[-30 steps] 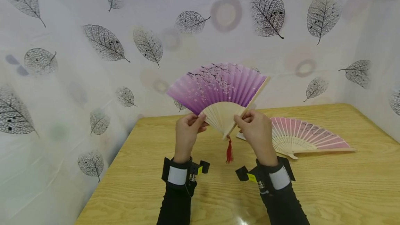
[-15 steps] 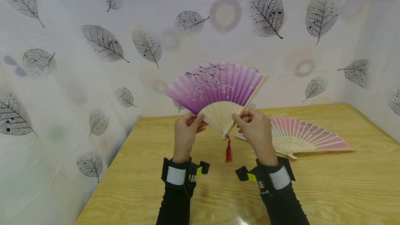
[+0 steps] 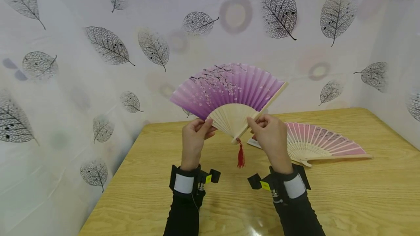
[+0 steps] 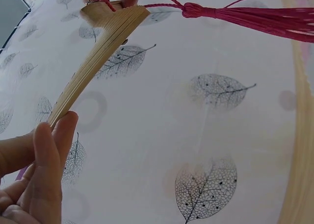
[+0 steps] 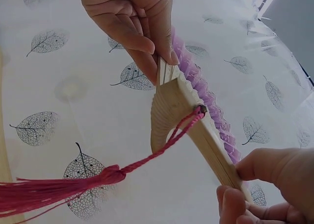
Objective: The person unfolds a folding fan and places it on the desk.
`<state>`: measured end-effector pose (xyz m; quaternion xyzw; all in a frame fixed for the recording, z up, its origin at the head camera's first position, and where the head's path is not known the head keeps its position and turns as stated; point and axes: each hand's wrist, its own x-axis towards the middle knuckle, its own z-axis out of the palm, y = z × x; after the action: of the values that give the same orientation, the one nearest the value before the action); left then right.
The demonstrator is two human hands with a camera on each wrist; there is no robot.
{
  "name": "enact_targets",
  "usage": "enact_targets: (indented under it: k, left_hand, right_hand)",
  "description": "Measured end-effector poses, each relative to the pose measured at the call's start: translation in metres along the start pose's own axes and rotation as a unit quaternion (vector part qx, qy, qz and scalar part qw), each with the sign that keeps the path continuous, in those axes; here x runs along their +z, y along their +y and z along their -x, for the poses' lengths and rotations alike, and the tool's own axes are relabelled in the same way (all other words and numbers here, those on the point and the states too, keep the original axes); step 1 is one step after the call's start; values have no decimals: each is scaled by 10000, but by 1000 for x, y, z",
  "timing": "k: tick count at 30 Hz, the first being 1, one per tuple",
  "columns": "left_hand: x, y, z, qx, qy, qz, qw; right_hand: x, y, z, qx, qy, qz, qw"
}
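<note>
A purple folding fan [image 3: 226,86] with a blossom-branch print is held spread above the table, its pale ribs meeting at the bottom. My left hand [image 3: 194,137] pinches its left edge between thumb and fingers, low on the ribs. On the other side my right hand [image 3: 270,139] pinches the thick wooden guard stick near the pivot. From the pivot hangs a red tassel [image 3: 241,156]; it also shows close up as a tassel [image 5: 88,185] in the right wrist view. There, the fan's pleats [image 5: 206,96] appear nearly edge-on.
Behind my right hand a pink folding fan [image 3: 323,141] lies spread on the wooden table [image 3: 147,192]. A white object [image 3: 254,142], mostly hidden, lies beside it. A leaf-printed curtain [image 3: 210,54] surrounds the table at the back and sides.
The purple fan has spread slightly wider and risen a little. My right hand has shifted slightly right and my left hand slightly left. The pink fan stays in place.
</note>
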<state>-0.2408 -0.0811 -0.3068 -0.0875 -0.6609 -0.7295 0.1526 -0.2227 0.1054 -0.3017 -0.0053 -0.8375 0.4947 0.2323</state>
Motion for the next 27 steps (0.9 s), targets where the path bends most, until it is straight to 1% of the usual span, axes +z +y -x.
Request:
enact_targets:
  k: [6,12,23,27]
  left_hand:
    - [0,1,0,-48,37,95,9999]
    - [0,1,-1,-79,174,202,9996]
    - [0,1,-1,-83,170,279,9994]
    - [1,0,-1,-99,222,443,9987]
  right_hand:
    - [-1,-1,0,171,56,-194,9996]
    - [-3,-1,-1,335,169,-497,9981]
    - [-4,1,-1,407,121,-700,9966]
    - [-5,2,-2,408,139,-782,9960]
